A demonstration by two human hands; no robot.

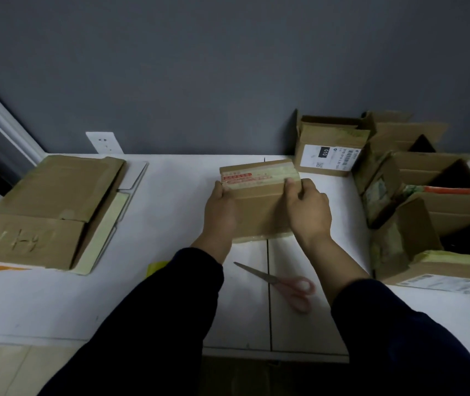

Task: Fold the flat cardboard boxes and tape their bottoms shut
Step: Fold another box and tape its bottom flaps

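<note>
One pair of scissors [282, 284] lies near the table's [171, 210] front edge, bare surface either side. Mid-table, left hand [221, 208] and right hand [308, 210] each grip an end of one cardboard box [259, 212]. Flat stack [42, 212] at the left edge; at least four open boxes [328, 132] crowd the right.

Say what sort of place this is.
Probably a small indoor packing station, home or office: a white table against a grey wall, flattened cardboard boxes stacked on the left, assembled boxes with shipping labels on the right, pink-handled scissors nearby.
</note>
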